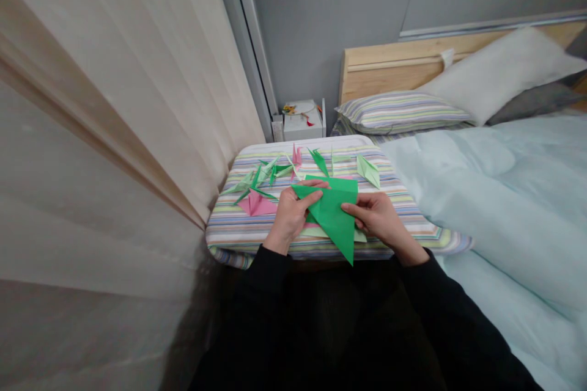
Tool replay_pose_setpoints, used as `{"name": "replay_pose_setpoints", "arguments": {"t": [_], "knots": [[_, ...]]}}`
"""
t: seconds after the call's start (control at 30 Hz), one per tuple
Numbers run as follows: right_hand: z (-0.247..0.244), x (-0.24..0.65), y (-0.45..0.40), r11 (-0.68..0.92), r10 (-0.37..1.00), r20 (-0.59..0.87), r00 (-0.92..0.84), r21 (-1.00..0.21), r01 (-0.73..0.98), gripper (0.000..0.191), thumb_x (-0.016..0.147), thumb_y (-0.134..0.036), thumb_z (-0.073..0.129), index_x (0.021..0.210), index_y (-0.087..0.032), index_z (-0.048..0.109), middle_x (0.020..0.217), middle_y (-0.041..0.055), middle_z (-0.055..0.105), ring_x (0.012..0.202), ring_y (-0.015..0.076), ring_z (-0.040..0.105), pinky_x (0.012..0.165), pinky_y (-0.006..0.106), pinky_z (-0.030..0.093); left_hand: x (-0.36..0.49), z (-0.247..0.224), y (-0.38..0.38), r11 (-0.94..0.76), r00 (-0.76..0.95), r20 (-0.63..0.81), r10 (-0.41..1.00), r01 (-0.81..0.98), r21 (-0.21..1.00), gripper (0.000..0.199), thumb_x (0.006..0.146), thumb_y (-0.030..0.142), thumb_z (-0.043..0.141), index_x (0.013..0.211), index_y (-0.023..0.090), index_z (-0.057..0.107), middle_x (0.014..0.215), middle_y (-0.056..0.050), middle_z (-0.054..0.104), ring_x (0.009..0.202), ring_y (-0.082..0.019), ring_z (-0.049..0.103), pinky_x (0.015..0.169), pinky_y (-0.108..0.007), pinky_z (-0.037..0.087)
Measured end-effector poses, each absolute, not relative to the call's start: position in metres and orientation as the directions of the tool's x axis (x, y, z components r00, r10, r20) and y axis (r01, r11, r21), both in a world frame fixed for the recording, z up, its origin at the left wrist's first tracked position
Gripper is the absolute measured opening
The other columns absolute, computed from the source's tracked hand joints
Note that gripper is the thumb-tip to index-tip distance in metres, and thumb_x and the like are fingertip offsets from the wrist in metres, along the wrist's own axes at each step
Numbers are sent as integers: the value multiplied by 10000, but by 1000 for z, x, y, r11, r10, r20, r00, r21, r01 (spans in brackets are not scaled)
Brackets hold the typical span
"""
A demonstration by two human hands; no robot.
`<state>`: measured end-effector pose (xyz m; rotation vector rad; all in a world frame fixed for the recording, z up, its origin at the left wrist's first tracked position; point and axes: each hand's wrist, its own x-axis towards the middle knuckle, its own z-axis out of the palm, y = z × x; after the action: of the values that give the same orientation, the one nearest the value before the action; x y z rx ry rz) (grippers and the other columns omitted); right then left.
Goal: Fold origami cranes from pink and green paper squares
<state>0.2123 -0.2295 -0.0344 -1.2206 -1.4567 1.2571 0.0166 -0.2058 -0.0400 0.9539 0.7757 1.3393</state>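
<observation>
My left hand (290,217) and my right hand (372,215) both pinch a sheet of green origami paper (331,214), folded into a pointed shape whose tip hangs toward me. Pale paper (321,232) lies under the sheet, partly hidden by it and my hands. Closest to my left hand is a pink paper crane (257,203). Several green paper cranes (261,174) lie beyond it, and a light green folded piece (369,171) sits beyond my right hand. All of these rest on a striped cushion (238,235).
A beige curtain (114,134) hangs close on the left. On the right is a bed with a pale blue duvet (495,195), striped pillow (398,113), white pillow (499,73) and wooden headboard (389,67). A small white box (302,120) stands in the far corner.
</observation>
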Motion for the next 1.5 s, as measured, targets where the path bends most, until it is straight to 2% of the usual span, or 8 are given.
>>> {"name": "replay_pose_setpoints", "arguments": {"t": [0.43,0.6,0.77,0.83,1.0,1.23,1.4,1.5], "knots": [[-32,212,-230,23,985,-6,-171,-985,169,474,730,-613,749,601,-193,570,397,-41,481,348,78,356,377,235,238,18,-38,-207,-7,82,49,995,-444,896,441,587,246,940,983,155,769,993,-95,809,843,-207,735,793,-317,564],[-24,207,-229,136,983,110,-144,-974,183,464,760,-609,739,611,-205,566,435,-28,512,389,101,396,406,255,271,19,-41,-206,11,117,39,992,-396,918,385,554,241,953,880,131,781,920,-80,805,784,-204,724,806,-337,574],[-23,200,-225,238,970,216,-115,-938,250,466,789,-570,729,568,-210,532,460,-31,482,460,116,411,457,264,287,19,-47,-204,-35,27,50,998,-401,916,364,554,251,955,852,132,784,886,-69,801,749,-201,718,773,-337,579],[-25,196,-224,262,963,236,-131,-932,250,416,793,-532,737,594,-200,584,520,-13,542,512,132,457,484,265,332,19,-47,-204,-44,8,52,999,-415,909,357,550,251,955,840,132,784,867,-63,797,740,-197,715,763,-334,579],[-29,188,-226,249,952,197,-233,-943,220,294,817,-461,731,778,-170,749,735,51,728,660,194,602,602,304,480,20,-44,-204,-42,-20,37,999,-466,884,342,532,236,956,802,126,776,812,-53,787,706,-183,703,747,-328,575],[-27,198,-232,225,961,162,-223,-928,296,357,800,-494,743,703,-150,742,631,40,685,579,173,549,528,285,416,21,-44,-204,-24,-30,11,999,-497,867,323,513,255,962,739,135,765,786,-49,788,658,-169,697,696,-311,571],[-29,212,-240,170,964,102,-246,-946,274,357,798,-488,751,811,-132,779,761,67,756,623,183,590,584,298,461,21,-39,-205,-6,-40,-18,999,-544,839,373,485,260,974,767,129,766,786,-54,786,687,-181,711,722,-331,585],[-33,220,-243,184,962,104,-251,-929,322,367,815,-502,737,829,-140,794,757,61,758,624,191,596,589,304,463,20,-38,-205,-2,-57,-34,998,-532,847,367,485,263,971,759,135,762,768,-46,776,671,-170,697,671,-305,567]]}}
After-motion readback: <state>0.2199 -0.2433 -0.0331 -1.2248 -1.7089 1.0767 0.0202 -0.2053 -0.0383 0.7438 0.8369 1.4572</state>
